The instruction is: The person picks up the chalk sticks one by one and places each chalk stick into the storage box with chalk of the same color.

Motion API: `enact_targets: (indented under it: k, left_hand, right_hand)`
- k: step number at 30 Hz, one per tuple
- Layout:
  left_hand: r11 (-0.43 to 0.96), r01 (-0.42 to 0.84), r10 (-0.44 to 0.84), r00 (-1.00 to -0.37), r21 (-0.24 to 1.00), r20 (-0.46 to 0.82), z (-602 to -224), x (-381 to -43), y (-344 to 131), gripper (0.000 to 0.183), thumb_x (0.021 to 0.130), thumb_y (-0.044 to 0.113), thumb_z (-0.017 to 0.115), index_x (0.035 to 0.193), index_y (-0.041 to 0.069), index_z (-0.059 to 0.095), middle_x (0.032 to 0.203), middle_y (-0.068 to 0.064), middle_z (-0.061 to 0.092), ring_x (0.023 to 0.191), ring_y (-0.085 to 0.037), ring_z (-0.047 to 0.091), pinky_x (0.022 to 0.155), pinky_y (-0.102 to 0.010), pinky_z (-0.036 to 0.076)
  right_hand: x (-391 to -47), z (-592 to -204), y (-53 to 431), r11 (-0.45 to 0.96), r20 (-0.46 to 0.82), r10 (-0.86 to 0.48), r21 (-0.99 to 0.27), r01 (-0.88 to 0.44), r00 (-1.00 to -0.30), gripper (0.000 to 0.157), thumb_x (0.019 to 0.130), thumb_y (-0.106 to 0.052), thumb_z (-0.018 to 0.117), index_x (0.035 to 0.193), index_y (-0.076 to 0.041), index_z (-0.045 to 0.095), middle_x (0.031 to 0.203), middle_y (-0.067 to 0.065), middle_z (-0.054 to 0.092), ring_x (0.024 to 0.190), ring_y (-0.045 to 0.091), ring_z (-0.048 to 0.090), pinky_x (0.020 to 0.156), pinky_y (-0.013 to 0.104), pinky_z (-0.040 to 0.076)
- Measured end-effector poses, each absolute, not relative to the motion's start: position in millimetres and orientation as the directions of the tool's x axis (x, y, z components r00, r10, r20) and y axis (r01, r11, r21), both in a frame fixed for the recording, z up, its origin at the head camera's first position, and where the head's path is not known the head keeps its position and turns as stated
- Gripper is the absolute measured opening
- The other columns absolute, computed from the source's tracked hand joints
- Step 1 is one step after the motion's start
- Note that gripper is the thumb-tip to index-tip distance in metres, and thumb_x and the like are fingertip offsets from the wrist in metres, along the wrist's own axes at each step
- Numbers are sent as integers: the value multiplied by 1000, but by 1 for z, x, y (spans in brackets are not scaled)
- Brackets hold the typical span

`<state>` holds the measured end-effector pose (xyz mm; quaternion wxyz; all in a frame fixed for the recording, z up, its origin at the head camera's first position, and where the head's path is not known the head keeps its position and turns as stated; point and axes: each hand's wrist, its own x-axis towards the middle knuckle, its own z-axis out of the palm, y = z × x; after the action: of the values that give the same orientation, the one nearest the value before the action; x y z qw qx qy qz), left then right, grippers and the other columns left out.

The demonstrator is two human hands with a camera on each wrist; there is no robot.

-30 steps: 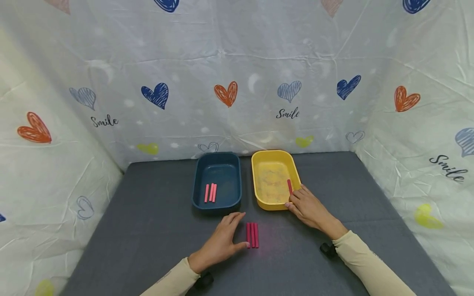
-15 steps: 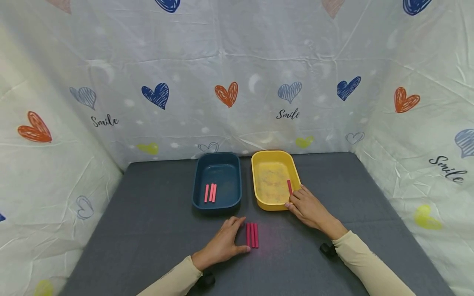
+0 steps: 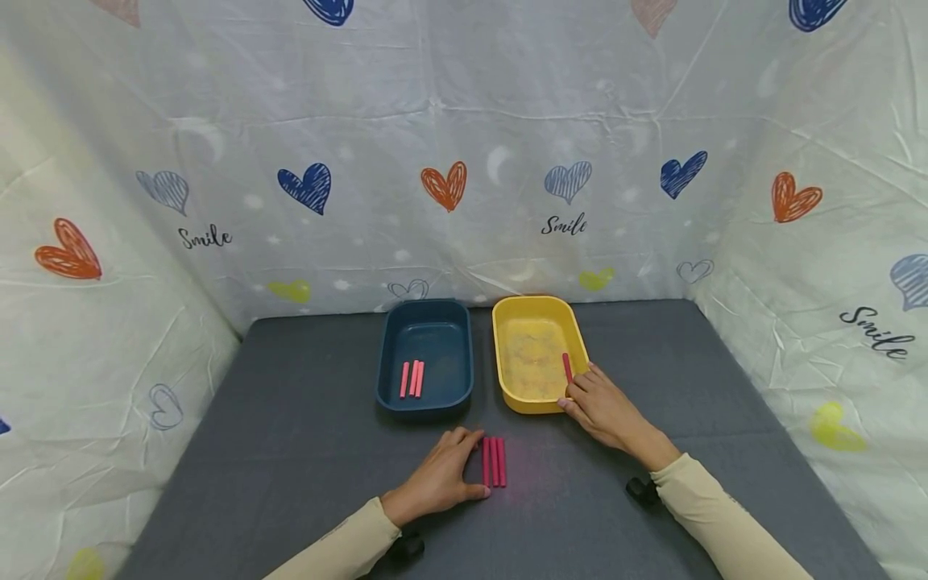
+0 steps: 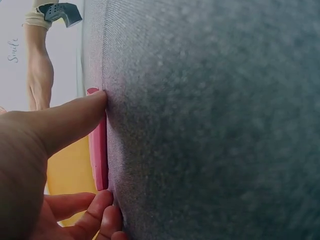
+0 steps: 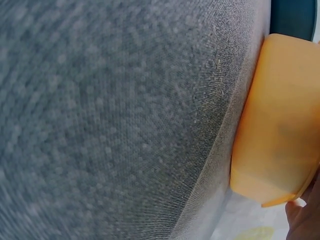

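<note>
Side by side on the grey cloth lie 3 deep-red sticks [image 3: 495, 462], like chalk or crayons. My left hand [image 3: 438, 475] spans the leftmost one, thumb at its near end and fingertips at its far end. Up close in the left wrist view, the thumb and fingers touch opposite ends of a pinkish-red stick [image 4: 98, 150]. My right hand [image 3: 605, 407] grips the near right corner of the yellow tray [image 3: 536, 400]. One red stick [image 3: 567, 366] shows inside that tray, its lower end hidden by the fingers.
Left of the yellow tray stands a dark blue tray [image 3: 435, 318] holding 3 lighter pink sticks [image 3: 412, 379]. Both trays sit near the table's back edge. A white curtain [image 3: 377, 105] with printed hearts encloses the back and sides.
My left hand has shifted slightly right and down, and its thumb and fingertips have come in to the ends of the leftmost stick. The right hand stays on the yellow tray.
</note>
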<state>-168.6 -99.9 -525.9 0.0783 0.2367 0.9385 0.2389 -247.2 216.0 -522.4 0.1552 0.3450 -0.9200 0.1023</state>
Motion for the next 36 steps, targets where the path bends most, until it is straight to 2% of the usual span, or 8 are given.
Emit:
enact_targets:
  k: [9,16,28,31,36]
  left_hand:
    - [782,425,489,-872,456,-26,-526,-171,-99,79,73,41,85,137,7,54,117,-3,57,104,-17,48,94,-40,47]
    - [764,414,470,-882,495,11,-524,-170,-100,78,72,37,86,136,6,54,119,-5,56,107,-20,47,94,-42,48]
    - [740,396,423,-902,544,82,-494,-170,-99,78,74,39,85,139,8,52,123,-4,54,106,-15,42,83,-33,48]
    - [738,398,421,-903,545,89,-484,-173,-98,79,75,38,85,140,10,51,125,-5,54,107,-16,42,84,-34,48]
    - [734,389,398,-911,556,112,-464,-179,-96,81,76,38,85,143,12,48,127,-4,52,113,-19,43,91,-41,50]
  right_hand:
    - [-247,-523,216,747,357,-600,-70,-661,-716,21,101,-33,53,88,-17,60,89,-1,59,95,21,58,117,52,31]
    - [-248,-525,216,747,354,-602,-67,-661,-716,22,101,-33,53,89,-17,60,89,-1,58,96,21,58,117,52,31]
    - [-246,-523,216,748,353,-598,-77,-659,-720,21,101,-33,53,88,-17,60,89,-1,58,94,20,57,117,52,31]
    - [-246,-523,216,746,356,-599,-80,-662,-718,21,101,-32,53,88,-17,60,89,-1,58,94,20,57,117,52,31]
    - [-246,-523,216,741,365,-602,-76,-667,-710,21,101,-32,53,89,-17,60,89,-1,59,94,20,58,117,52,31]
